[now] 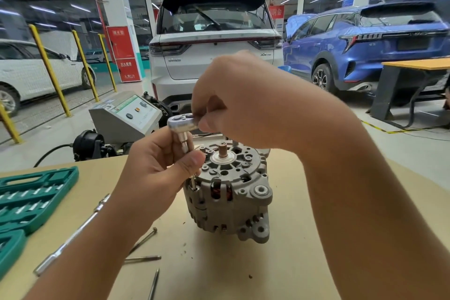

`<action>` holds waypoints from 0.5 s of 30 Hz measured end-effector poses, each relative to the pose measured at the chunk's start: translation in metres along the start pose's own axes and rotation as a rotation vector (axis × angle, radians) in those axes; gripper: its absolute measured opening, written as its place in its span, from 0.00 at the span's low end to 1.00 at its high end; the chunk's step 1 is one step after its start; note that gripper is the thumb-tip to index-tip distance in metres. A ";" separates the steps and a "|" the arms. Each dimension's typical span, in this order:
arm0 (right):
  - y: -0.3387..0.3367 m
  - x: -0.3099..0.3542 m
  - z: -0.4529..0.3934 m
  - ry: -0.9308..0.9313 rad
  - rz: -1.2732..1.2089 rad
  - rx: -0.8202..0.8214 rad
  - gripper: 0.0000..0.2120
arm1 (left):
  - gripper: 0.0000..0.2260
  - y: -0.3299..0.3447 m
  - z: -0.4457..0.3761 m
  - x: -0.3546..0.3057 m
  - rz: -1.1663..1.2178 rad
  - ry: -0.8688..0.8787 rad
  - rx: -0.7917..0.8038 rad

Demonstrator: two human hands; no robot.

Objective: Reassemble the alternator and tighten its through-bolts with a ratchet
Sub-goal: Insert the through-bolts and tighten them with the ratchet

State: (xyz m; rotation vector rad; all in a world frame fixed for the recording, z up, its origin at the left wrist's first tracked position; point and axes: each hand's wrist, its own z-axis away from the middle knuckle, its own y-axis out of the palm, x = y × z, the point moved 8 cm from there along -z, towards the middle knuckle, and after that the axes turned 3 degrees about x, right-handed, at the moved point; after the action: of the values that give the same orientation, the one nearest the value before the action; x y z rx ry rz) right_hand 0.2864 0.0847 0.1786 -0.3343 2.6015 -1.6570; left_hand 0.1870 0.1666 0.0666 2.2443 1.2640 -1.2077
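Standing on a tan desk (pixel 304 238), alternator (pixel 229 192), left hand (pixel 155 173) pinching the socket extension (pixel 183 143), right hand (pixel 246 107) gripping the ratchet (pixel 182 123), loose through-bolts (pixel 143 258), green tool case (pixel 31 200), parked cars (pixel 214 39) behind in a workshop.

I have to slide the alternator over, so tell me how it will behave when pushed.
The alternator looks like cast metal with copper windings, so probably heavy for its size. It stands on end on the table, so a high push might tip it. Its rounded body could then roll.

The right hand (pixel 243 105) hides the ratchet (pixel 182 123) handle.
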 end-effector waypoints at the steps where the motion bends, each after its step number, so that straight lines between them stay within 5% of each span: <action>1: -0.003 0.001 0.001 -0.013 -0.005 -0.014 0.04 | 0.07 0.000 -0.001 -0.001 -0.003 0.004 -0.008; 15: -0.002 -0.004 0.003 -0.009 -0.052 0.081 0.07 | 0.04 0.001 0.001 -0.009 -0.011 0.057 -0.002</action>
State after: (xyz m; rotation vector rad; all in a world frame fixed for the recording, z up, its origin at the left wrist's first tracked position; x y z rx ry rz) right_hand 0.2913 0.0822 0.1793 -0.4086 2.5313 -1.7673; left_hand 0.1847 0.1605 0.0731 2.2884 1.2994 -1.1542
